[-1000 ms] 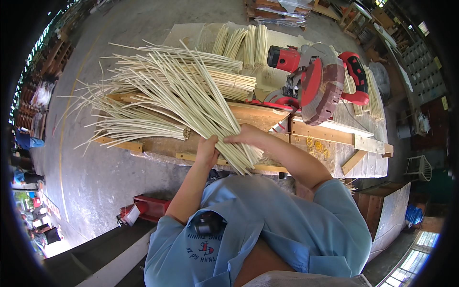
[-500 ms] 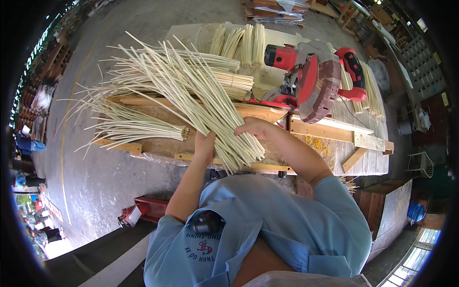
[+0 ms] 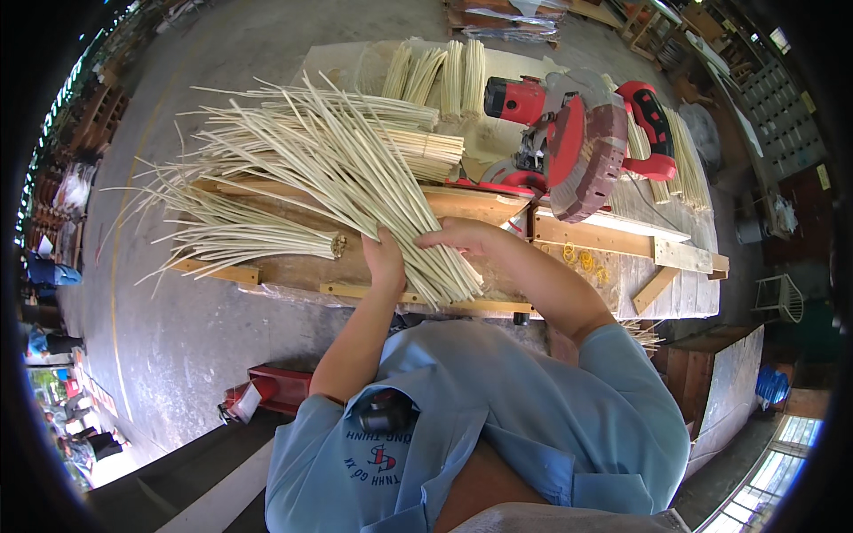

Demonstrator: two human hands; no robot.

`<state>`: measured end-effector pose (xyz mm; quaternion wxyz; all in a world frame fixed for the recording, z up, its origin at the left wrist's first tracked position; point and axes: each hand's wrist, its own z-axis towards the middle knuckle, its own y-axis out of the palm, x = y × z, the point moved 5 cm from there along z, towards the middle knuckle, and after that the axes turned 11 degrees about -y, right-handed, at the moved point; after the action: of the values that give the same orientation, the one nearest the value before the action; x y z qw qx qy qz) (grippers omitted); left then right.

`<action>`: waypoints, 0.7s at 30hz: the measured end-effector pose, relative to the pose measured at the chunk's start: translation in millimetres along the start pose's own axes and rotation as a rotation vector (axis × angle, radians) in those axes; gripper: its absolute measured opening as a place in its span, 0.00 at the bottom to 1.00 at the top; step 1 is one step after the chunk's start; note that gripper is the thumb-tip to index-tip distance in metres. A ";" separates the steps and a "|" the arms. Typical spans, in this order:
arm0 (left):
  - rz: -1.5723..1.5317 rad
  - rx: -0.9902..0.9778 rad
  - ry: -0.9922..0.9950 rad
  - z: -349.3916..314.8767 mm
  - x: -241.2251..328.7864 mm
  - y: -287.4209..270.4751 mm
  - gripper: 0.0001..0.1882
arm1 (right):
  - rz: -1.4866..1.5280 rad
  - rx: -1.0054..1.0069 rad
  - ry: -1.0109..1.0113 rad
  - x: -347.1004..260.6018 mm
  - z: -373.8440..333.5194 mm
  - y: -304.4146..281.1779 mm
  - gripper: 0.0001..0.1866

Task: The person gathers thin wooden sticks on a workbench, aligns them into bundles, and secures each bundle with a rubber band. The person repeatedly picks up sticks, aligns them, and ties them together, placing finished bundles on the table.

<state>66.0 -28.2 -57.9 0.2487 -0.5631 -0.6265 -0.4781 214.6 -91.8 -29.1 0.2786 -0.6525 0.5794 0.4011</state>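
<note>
Both my hands grip one thick, loose bundle of pale rattan sticks [image 3: 391,191] above the workbench. My left hand [image 3: 385,259] wraps the bundle's near left side, fingers partly hidden behind it. From the right, my right hand [image 3: 453,234] clasps the same sticks, its thumb lying over them. The near ends are uneven and point toward me; the long ends fan out to the far left. Left of my left hand lies a tied bundle [image 3: 258,238] with its cut end beside my wrist. Another tied bundle [image 3: 435,147] rests behind the held sticks.
A red miter saw [image 3: 577,147] stands right of centre, its wooden fence [image 3: 604,242] running to the right. Several yellow rubber bands [image 3: 582,258] lie before it. More stick bundles [image 3: 451,80] sit at the bench's far side. A wooden strip [image 3: 355,293] edges the near side.
The held bundle has come down a little, its fanned ends spreading lower and farther left. Both hands keep their hold on it. The whole view has shifted slightly.
</note>
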 end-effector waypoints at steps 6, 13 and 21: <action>-0.084 -0.011 -0.002 -11.3 7.0 7.7 0.27 | -0.195 -0.078 -0.090 -8.3 -0.9 5.8 0.43; 0.008 0.059 -0.006 -5.0 10.3 21.9 0.37 | 0.127 -0.257 -0.028 9.5 8.5 -5.9 0.40; -0.174 -0.038 -0.257 -19.0 23.5 23.5 0.30 | -0.078 -0.066 -0.364 -7.3 5.0 24.8 0.42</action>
<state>78.1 -36.1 -22.5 0.1136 -0.5680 -0.6903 -0.4336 189.3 -88.1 -23.1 0.3725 -0.6000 0.4800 0.5203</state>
